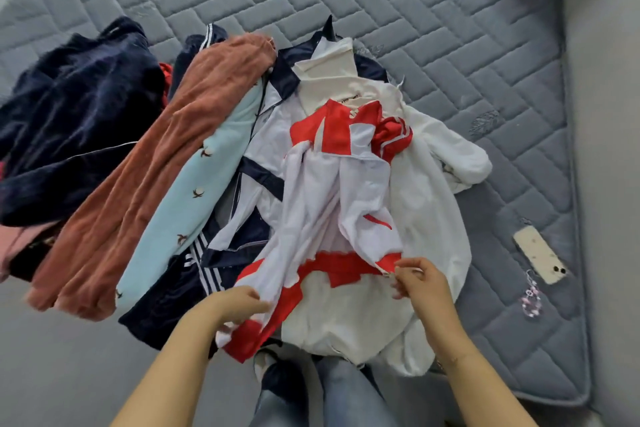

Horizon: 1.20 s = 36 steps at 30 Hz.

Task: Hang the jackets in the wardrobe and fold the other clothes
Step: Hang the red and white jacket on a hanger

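White-red jacket [332, 204]: left hand [239, 305] grips hem, right hand [420, 282] pinches zipper.

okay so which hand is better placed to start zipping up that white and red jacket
The right hand, probably. Its fingertips already pinch the white and red jacket at the bottom front edge, seemingly at the zipper end. The left hand grips the opposite hem, well placed to hold the fabric taut.
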Motion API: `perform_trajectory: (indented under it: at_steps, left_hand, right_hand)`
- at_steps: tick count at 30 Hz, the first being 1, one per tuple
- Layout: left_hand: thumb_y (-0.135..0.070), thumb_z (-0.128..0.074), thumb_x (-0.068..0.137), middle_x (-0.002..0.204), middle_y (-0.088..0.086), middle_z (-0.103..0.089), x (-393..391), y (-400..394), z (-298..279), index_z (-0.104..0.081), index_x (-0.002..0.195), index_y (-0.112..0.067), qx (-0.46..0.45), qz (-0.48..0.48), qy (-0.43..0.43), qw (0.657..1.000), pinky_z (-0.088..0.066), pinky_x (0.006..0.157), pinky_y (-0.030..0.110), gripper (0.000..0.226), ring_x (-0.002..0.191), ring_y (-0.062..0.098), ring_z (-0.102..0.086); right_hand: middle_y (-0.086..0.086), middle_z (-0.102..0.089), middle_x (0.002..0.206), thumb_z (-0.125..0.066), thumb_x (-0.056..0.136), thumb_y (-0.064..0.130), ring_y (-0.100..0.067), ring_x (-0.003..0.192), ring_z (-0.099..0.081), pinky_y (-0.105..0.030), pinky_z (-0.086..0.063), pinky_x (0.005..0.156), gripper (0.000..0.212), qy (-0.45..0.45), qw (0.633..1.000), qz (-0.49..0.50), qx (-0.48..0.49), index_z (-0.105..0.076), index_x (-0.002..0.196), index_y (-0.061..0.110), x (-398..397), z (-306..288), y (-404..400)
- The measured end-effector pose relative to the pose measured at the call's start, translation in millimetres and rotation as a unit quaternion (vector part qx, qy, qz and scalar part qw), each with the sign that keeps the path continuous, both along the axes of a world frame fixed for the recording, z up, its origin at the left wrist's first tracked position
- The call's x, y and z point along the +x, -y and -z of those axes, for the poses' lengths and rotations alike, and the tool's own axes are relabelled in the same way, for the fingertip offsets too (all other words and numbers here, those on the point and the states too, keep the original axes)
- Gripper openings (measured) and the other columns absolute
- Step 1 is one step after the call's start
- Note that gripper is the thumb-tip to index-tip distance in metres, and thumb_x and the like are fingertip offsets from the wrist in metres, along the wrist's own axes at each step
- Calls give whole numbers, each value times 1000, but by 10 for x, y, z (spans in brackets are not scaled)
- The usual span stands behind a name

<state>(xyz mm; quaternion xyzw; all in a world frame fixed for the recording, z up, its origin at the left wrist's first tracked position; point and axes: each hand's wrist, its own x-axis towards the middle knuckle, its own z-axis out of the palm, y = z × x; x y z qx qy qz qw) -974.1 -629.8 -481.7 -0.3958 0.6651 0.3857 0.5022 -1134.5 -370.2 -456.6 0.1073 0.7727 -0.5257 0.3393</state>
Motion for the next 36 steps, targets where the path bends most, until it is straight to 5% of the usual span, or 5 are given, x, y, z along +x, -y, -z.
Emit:
perform_trajectory:
  at_steps: [8, 20, 24, 31, 36]
  left_hand:
    - [-24, -60, 89, 117, 1, -59, -876, 101, 765, -54, 126, -18, -133, -241, -230, 933, -40, 69, 23, 38, 90, 10, -56]
    - [-29, -66, 91, 123, -6, -43, -2117, 388, 1913, -33, 143, -15, -144, -377, -342, 848, -39, 92, 28, 63, 111, 11, -45]
    - [-32, -56, 98, 77, 4, -56, -2069, 450, 1605, -62, 88, -10, -96, -438, -370, 814, -42, 63, 24, 25, 70, 15, -52]
    - [-55, -54, 92, 97, -1, -76, -1352, 490, 619, -74, 101, -30, -80, -479, -390, 783, -54, 76, 30, 33, 91, 17, -71]
    - [-51, -54, 93, 113, -5, -72, -635, 409, -158, -71, 111, -33, -64, -494, -416, 761, -48, 100, 40, 31, 110, 17, -66]
  right_hand:
    - [-2, -69, 87, -56, 93, 17, -13, 78, -67, -23, -54, 72, 9, 11, 988, -148, 45, -65, 95, 18, -263, 715, 509]
    - [14, -59, 110, -49, 100, 24, 13, 93, -54, 2, -38, 68, 18, -64, 974, -215, -1, -62, 111, 30, -1241, 1699, 1282]
    - [23, -52, 110, -51, 97, 16, 0, 108, -53, -14, -44, 88, 23, -112, 961, -251, -1, -60, 114, 29, -1362, 1587, 1365]
    - [0, -34, 151, -62, 85, -1, -16, 139, -30, -10, -14, 112, 54, -292, 909, -296, -8, -51, 135, 17, -1178, 1225, 1740]
    - [6, -5, 160, -67, 85, 11, -22, 150, -5, -43, -13, 122, 89, -387, 818, -425, -5, -11, 152, 28, -810, 776, 1976]
